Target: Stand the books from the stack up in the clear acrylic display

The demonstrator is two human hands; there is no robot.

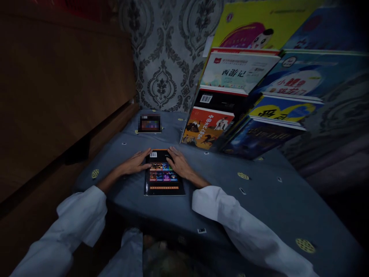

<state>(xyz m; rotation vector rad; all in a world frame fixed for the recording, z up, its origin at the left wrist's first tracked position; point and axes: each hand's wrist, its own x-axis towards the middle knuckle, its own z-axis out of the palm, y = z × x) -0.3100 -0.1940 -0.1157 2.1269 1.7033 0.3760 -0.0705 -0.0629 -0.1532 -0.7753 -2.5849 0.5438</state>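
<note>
A black book (164,187) lies flat on the dark blue cloth, its back cover up, with a barcode at the top left and rows of small coloured pictures. My left hand (135,162) rests at its upper left edge, fingers stretched out and thumb on the cover. On the upper right part of the cover lies my right hand (180,164), fingers extended and partly over the pictures. Neither hand is wrapped around the book. Both forearms come out of rolled white sleeves.
A rack of picture books (242,73) stands to the right, with an orange-red book (207,129) in its lowest left row. A small blurred dark object (150,124) lies farther back. A brown wooden panel (66,77) borders the left, and patterned wallpaper (161,77) is behind.
</note>
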